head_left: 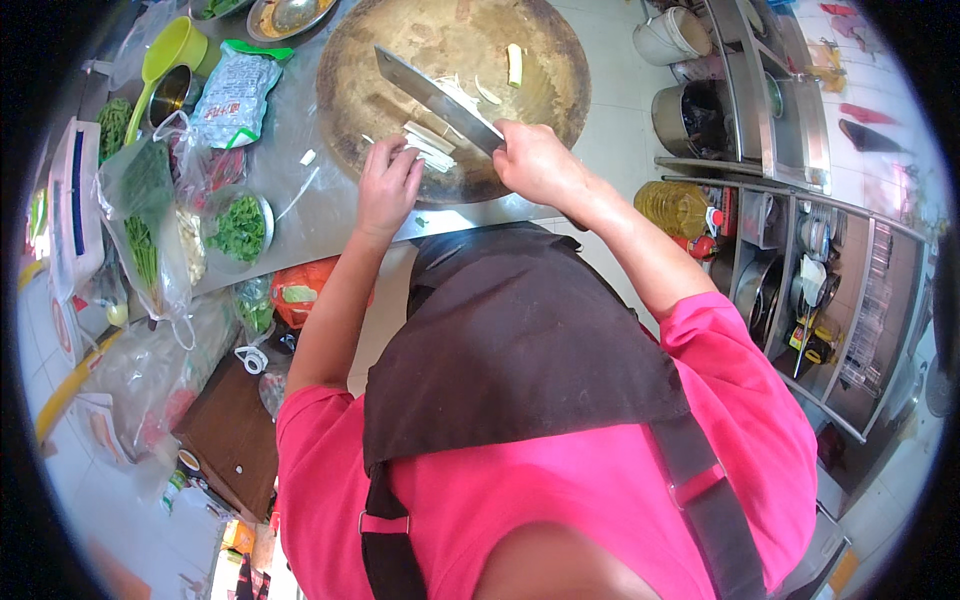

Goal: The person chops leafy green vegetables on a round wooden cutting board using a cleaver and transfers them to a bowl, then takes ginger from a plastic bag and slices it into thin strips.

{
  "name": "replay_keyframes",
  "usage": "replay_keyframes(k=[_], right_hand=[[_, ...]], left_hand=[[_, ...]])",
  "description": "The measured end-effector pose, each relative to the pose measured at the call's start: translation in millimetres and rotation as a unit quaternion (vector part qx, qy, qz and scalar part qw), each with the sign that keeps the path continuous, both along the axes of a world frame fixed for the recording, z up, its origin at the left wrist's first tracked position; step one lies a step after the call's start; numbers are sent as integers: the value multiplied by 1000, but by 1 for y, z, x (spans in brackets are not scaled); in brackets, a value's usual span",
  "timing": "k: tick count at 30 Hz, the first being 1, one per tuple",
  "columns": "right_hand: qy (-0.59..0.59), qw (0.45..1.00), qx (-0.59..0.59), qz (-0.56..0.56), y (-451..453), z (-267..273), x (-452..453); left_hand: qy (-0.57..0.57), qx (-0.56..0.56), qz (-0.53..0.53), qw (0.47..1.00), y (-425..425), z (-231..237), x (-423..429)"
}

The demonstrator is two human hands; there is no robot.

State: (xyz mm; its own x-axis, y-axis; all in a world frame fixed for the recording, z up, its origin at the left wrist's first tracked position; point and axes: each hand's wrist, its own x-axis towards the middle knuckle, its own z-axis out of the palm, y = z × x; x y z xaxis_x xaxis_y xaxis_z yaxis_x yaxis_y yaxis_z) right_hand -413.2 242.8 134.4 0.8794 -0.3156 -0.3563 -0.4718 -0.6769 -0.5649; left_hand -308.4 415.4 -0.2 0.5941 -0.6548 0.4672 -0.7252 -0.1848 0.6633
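A round wooden chopping block (540, 97) stands at the edge of a steel table. My right hand (536, 161) grips the handle of a cleaver (435, 97), its blade slanting up and left over the block. Thin white shreds, probably scallion or leek, lie beside the blade, partly hidden by it. My left hand (391, 180) rests at the block's near left edge, fingers bent, touching a small pile of white strips (433, 155). Whether the fingers pinch any strip cannot be told. A pale green-white stalk piece (514, 65) lies farther back on the block.
On the steel table (300, 217), left of the block, are a bowl of chopped greens (240, 229), bagged vegetables (142, 232), a sealed plastic packet (238, 94) and a green ladle (174, 49). Steel shelving (787, 187) and an oil jug (670, 207) stand at right.
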Motion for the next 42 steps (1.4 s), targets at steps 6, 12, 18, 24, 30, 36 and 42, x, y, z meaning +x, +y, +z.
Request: replay_keyframes(k=[6,12,18,24,30,36,42], right_hand=[[31,999,-17,34,5,-19,2],[36,998,-10,56,8,-14,5],[21,999,-30,11,18,-46,2],[46,998,-3,30,12,-44,8],[84,995,-17,46,4,-34,23],[26,999,-39,10,13,-63,11],[63,997,-19,30,14,-57,15]], left_hand=[[-73,48,-48,995,-22,-1,15],[-76,55,-51,994,-19,-10,15],[-81,50,-52,994,-22,-12,16],[-75,45,-53,995,-18,-10,12],[-82,38,-51,995,-15,-8,10],[-88,34,-58,994,-22,-11,16],[-91,15,-52,994,-19,-9,14]])
